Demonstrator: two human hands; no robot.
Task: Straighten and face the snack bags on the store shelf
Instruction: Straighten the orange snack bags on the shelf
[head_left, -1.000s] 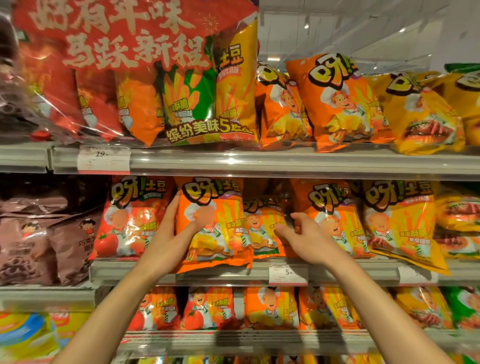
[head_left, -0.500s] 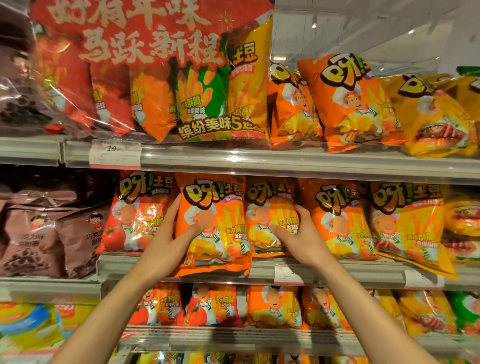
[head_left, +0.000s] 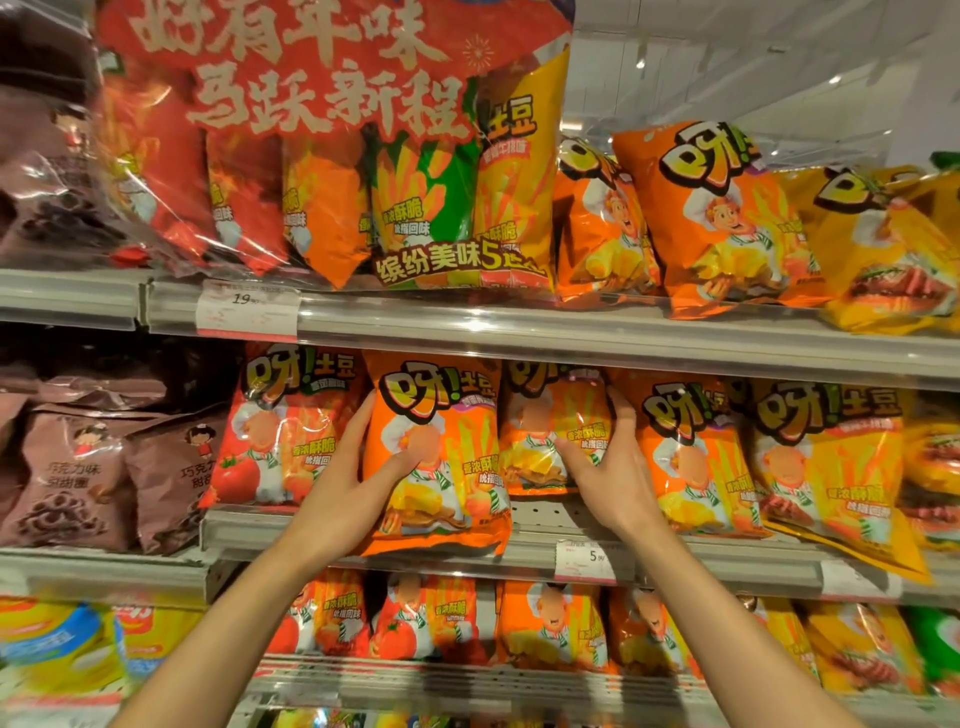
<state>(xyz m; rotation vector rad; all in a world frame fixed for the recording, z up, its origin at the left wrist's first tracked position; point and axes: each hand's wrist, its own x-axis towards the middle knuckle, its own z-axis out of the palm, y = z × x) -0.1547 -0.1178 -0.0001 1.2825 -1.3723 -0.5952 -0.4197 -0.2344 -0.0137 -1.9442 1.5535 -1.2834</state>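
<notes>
A row of orange potato-snack bags stands on the middle shelf (head_left: 524, 555). My left hand (head_left: 358, 467) grips the left edge of a front orange bag (head_left: 441, 457), thumb across its face; that bag hangs slightly over the shelf lip. My right hand (head_left: 605, 462) holds a smaller orange bag (head_left: 550, 415) set further back, thumb on its front and fingers round its right side. A red tomato-flavour bag (head_left: 280, 426) stands left of my left hand. Another orange bag (head_left: 685, 452) and a yellow bag (head_left: 826, 467) stand to the right.
Brown chocolate snack bags (head_left: 98, 478) fill the left bay. The upper shelf (head_left: 571, 332) carries a large red multipack (head_left: 322, 156) and leaning orange and yellow bags. More snack bags line the lower shelf (head_left: 467, 675). A price tag (head_left: 587, 558) sits on the middle rail.
My right hand has closed round the smaller orange bag and moved it upright toward the back. My left hand keeps hold of the front bag. The camera has moved closer.
</notes>
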